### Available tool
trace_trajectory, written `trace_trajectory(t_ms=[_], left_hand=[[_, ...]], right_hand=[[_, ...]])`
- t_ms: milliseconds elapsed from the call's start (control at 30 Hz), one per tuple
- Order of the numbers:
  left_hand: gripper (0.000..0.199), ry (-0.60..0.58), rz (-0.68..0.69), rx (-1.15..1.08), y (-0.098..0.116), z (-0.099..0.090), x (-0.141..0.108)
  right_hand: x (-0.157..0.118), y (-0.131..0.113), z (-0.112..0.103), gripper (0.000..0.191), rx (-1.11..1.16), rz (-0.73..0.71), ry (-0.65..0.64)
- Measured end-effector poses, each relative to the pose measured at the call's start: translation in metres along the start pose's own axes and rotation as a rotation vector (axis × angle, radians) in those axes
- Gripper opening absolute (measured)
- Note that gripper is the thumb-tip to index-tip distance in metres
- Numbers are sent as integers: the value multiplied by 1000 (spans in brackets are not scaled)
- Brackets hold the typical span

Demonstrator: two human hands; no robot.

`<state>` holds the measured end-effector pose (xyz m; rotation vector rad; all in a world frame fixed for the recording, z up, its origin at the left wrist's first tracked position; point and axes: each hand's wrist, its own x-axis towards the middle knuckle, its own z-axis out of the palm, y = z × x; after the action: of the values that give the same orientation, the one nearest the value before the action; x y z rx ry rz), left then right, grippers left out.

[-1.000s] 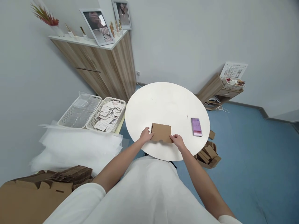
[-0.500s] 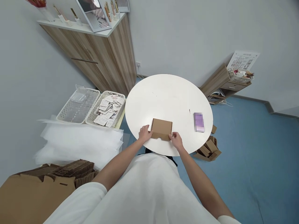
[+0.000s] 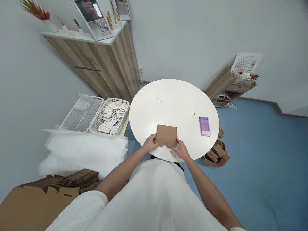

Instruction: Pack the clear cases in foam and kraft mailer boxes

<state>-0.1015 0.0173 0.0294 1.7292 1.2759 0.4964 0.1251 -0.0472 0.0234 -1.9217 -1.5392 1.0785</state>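
A small brown cardboard box (image 3: pixel 166 135) with its lid down is at the near side of the round white table (image 3: pixel 173 99). My left hand (image 3: pixel 150 143) grips its left side near the front corner. At the right front corner my right hand (image 3: pixel 181 150) holds the box between thumb and fingers. A notch shows in the middle of the box's front edge. To the right on the table lies a purple item (image 3: pixel 204 126), blurred out by pixels.
Left of the table stand a basket of cards (image 3: pixel 112 117), a basket of clear plastic pieces (image 3: pixel 81 114), white sheets (image 3: pixel 81 154) and flattened cardboard (image 3: pixel 38 202). Folded boxes (image 3: pixel 218 154) lie on the floor at right. A wooden cabinet (image 3: pixel 106 67) stands behind.
The front flap, visible before, no longer shows; the box now looks tilted slightly toward me. Both hands have moved to hold its sides lower down.
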Motion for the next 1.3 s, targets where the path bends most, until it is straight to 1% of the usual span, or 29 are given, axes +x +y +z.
trace_trajectory(t_ms=[100, 200, 267, 333, 367, 433, 500, 567, 600, 667, 800, 867, 967, 1067, 1200, 1300], left_hand=[[56, 11, 63, 11, 4, -6, 1], [69, -2, 72, 3, 7, -13, 4], [79, -2, 77, 12, 9, -17, 9], [84, -9, 90, 49, 10, -21, 15], [83, -16, 96, 76, 11, -23, 19], [75, -48, 98, 127, 12, -27, 28], [61, -95, 78, 161, 14, -31, 36], [45, -137, 46, 190, 17, -34, 45], [40, -148, 32, 207, 18, -35, 48], [36, -138, 21, 238, 20, -36, 54], [44, -54, 27, 284, 23, -35, 59], [47, -24, 15, 312, 25, -33, 59], [48, 2, 25, 327, 27, -32, 58], [49, 25, 62, 289, 29, -33, 56], [47, 4, 69, 232, 31, -39, 54], [42, -19, 56, 188, 30, -45, 53]], right_hand=[[3, -7, -11, 71, 25, -14, -5], [9, -17, -25, 68, 27, -13, -6], [14, -25, -35, 61, 21, -5, -6], [21, -32, -44, 53, 33, 17, 5], [24, -35, -49, 49, 53, 37, 5], [31, -39, -57, 44, 116, 91, -23], [38, -42, -62, 39, 181, 147, -103], [44, -44, -64, 36, 226, 195, -163], [46, -45, -65, 36, 238, 212, -172], [50, -46, -66, 35, 236, 221, -153], [56, -48, -69, 28, 89, 128, -32], [57, -49, -71, 24, 30, 100, 5], [60, -51, -73, 25, 18, 111, 14], [61, -53, -73, 29, 41, 132, 14], [60, -56, -73, 33, 103, 127, -5], [59, -56, -73, 33, 156, 112, -27]])
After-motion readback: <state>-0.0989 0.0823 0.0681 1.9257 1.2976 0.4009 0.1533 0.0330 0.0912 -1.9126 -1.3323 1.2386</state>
